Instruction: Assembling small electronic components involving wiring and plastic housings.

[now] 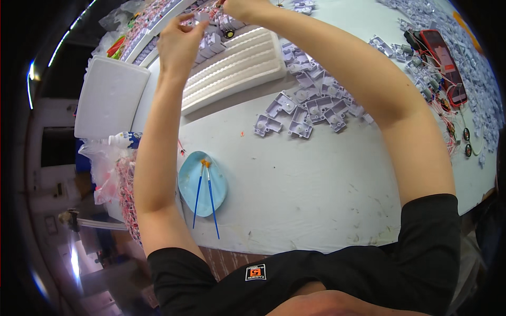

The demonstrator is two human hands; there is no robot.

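My left hand (178, 45) reaches to the far side of the table, its thumb and fingers curled in a pinch at a white plastic housing (202, 17). Beside it, at the upper edge, my right hand (243, 8) is partly cut off. Its fingers are drawn together near thin reddish wires, and what they hold is too small to make out. Under and beside the hands lies a white ribbed foam tray (237, 66) with several housings in its far rows. A small round black part with a yellow centre (229, 34) sits among these housings.
Loose pale grey housings (308, 108) lie right of the tray, with a larger heap at the far right. A red-edged phone (445, 66) rests by wired parts. Near my left forearm are a blue dish (191, 184) with two brushes (210, 192) and a foam lid (112, 97).
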